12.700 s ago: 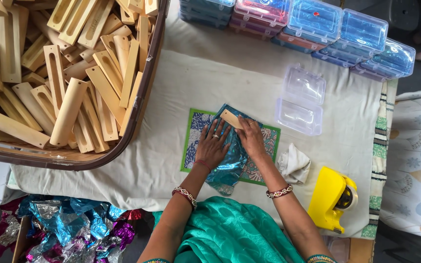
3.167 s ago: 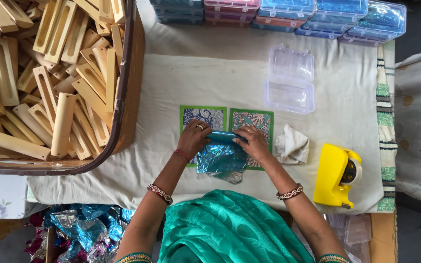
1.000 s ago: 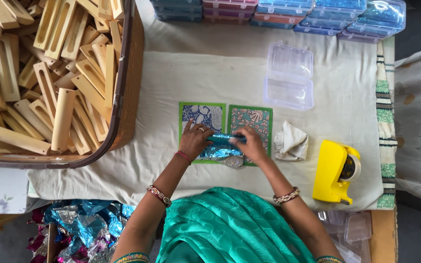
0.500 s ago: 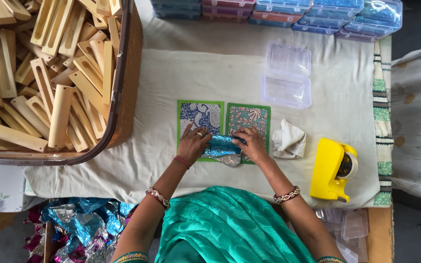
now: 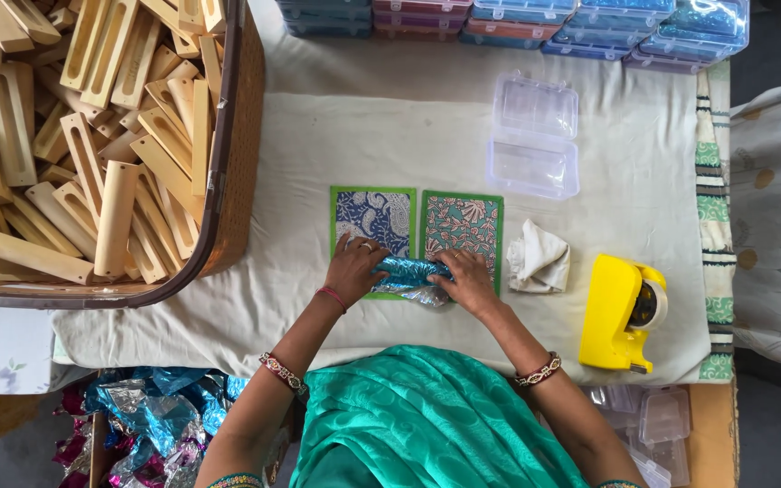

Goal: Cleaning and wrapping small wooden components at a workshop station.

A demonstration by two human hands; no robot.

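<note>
Two hands press on a roll wrapped in shiny blue foil, which lies across the near edges of two green-bordered patterned cards: the left hand closes over its left end, the right hand over its right end. Just right sits a crumpled white cloth, then a yellow tape dispenser. Farther off, an open clear plastic box rests on the cream table cover. Stacked lidded boxes line the far edge. Far left, a basket holds slotted wooden pieces.

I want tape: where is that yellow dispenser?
The yellow tape dispenser sits on the cream cloth, right of the crumpled rag.
</note>
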